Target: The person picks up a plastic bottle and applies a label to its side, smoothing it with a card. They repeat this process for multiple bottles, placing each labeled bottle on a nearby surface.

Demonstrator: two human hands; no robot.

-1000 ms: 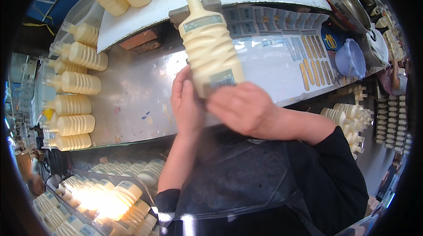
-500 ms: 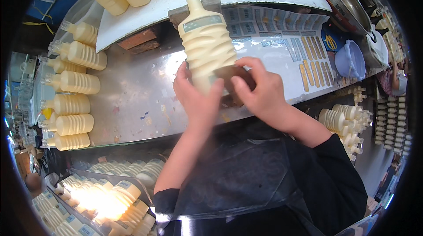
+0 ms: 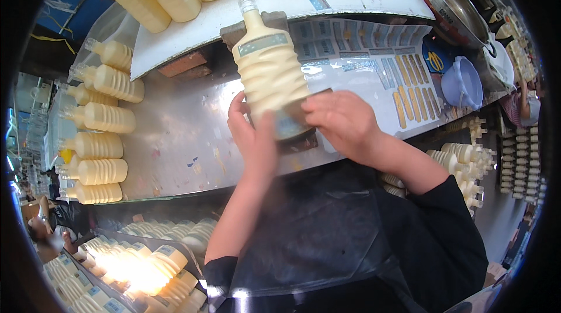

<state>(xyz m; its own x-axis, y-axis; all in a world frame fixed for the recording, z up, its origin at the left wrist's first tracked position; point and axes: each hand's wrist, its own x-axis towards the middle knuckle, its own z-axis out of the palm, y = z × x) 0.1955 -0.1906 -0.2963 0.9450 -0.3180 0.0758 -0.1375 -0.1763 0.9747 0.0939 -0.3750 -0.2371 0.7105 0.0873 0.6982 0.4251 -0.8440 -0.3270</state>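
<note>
A broad metal worktop [image 3: 175,143] carries the cream bottle [image 3: 272,73], which lies at its middle with the clear neck pointing away and its base toward the person; a grey block [image 3: 234,35] sits under or behind the shoulder, I cannot tell which. The see-through neck suggests coated glass, so I judge the bottle stiff, moderately heavy, smooth enough to slip and likely to chip if knocked. The wavy ribs should give the best purchase around the body; the narrow neck looks a poor place to bear the weight. The right hand [image 3: 345,117] pinches a thin dark flat piece [image 3: 297,113] between thumb and fingers over the base end. The left hand [image 3: 254,138] lies against the lower left side, thumb and fingers parted in a loose curve; blur hides whether it grips. A bluish label [image 3: 286,125] near the base and a greenish band [image 3: 263,44] at the shoulder look thin, their edges probably easy to lift, so the bare ribs seem the safer hold.
</note>
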